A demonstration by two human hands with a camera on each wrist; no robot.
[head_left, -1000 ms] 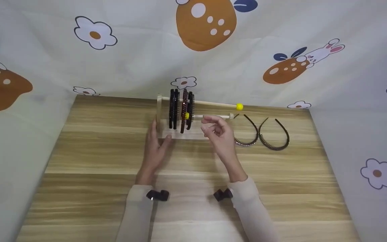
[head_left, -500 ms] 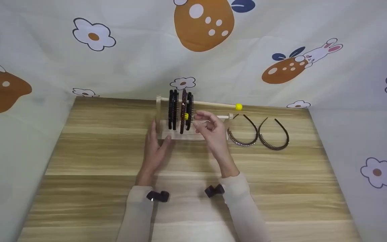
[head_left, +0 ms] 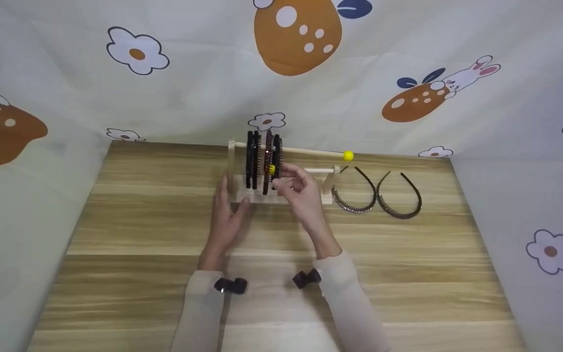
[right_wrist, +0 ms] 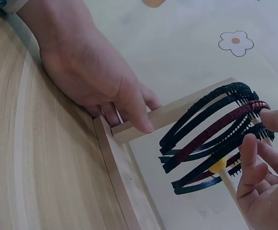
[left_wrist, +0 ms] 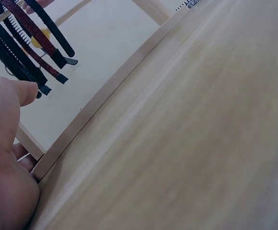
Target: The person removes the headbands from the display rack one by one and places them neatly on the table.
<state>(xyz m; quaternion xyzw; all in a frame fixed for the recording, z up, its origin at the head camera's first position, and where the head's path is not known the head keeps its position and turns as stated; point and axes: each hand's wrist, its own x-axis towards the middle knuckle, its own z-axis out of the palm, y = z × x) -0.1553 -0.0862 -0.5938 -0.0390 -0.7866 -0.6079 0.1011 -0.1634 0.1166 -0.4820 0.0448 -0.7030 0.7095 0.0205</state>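
Observation:
A wooden stand (head_left: pixel 320 198) with two crossbars holds several toothed headbands. Most are black; a dark red glittery headband (head_left: pixel 266 166) hangs among them. At the stand's left end, my left hand (head_left: pixel 225 215) grips the upright and base corner, thumb on one side and fingers on the other, as the right wrist view shows. My right hand (head_left: pixel 303 195) reaches to the rightmost black headband (head_left: pixel 277 146). Its thumb and index finger are on either side of this band and appear to pinch it. In the left wrist view, the black headbands (left_wrist: pixel 14 52) hang above my left thumb.
Two more black headbands, one with a glittery edge (head_left: pixel 357 209) and one plain (head_left: pixel 399 215), lie on the wood-grain table (head_left: pixel 271 303) right of the stand. A yellow ball (head_left: pixel 348 156) caps the back rod. A patterned curtain (head_left: pixel 203 88) stands behind.
My right hand has moved left along the front bar, from near its right end to the rightmost hanging headband. My left hand stays on the stand.

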